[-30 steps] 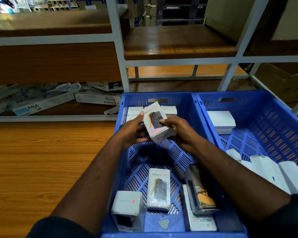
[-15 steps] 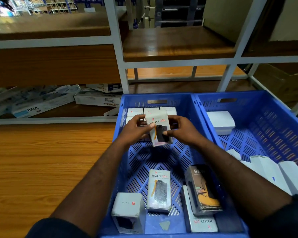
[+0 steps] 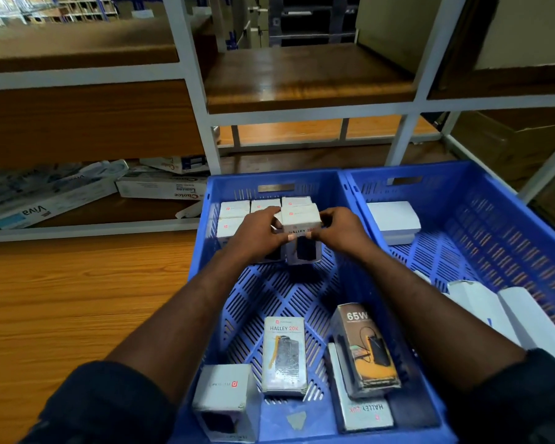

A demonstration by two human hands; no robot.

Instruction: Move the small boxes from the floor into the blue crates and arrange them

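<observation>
"HALLEY 20K" marks a white box (image 3: 284, 355), "65W" a dark box (image 3: 364, 347), "Viva" a shelf carton (image 3: 45, 203).

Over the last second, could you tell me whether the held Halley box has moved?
Yes: the Halley box has swung upright and moved back toward the row of boxes at the left crate's far wall.

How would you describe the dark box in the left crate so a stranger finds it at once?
Look in the left blue crate, at its near right corner. The dark box lies there on a flat white box. Only it is dark and marked 65W; its neighbours are white.
</observation>
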